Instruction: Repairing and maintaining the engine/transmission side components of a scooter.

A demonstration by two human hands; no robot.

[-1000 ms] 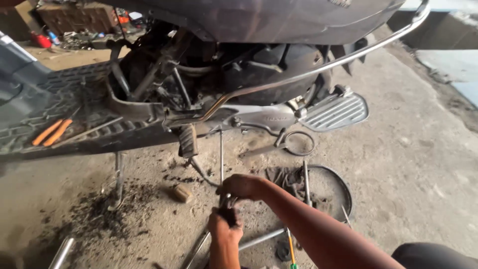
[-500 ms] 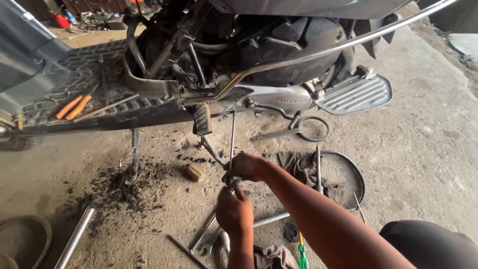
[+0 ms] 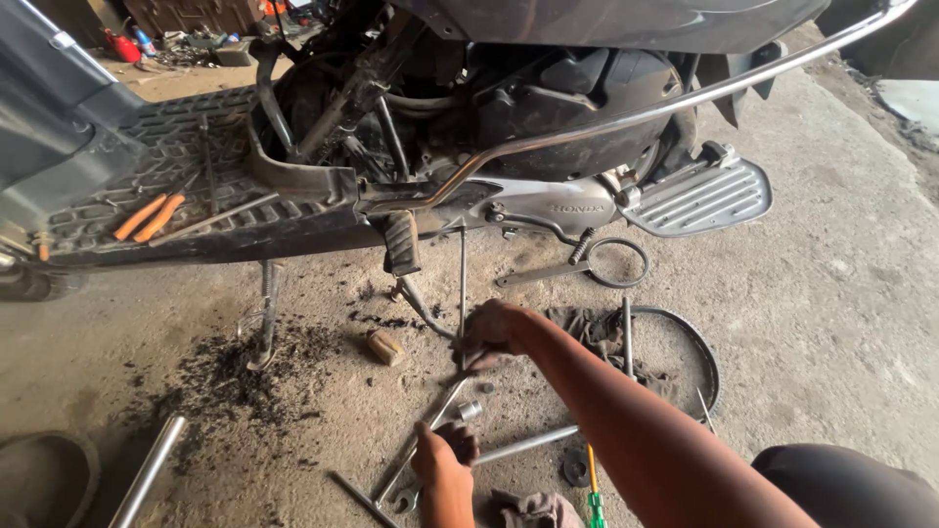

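concrete floor (image 3: 831, 293), metal rods (image 3: 147, 474), rag (image 3: 533, 510)

Head view, 1 camera: worn on the person's head, looking steeply down and forward from close above the concrete floor (image 3: 831, 293). Faces the side of a scooter (image 3: 509, 108) across the upper frame; both forearms enter from the bottom edge. No second view shares the scene.

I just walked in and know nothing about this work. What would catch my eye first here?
The stripped scooter fills the top of the view, its engine bare and a silver footrest sticking out at right. Below it, on the dirty concrete floor, the right hand grips a thin upright rod, while the left hand reaches among loose metal tools. Two orange tools lie on the footboard at left.
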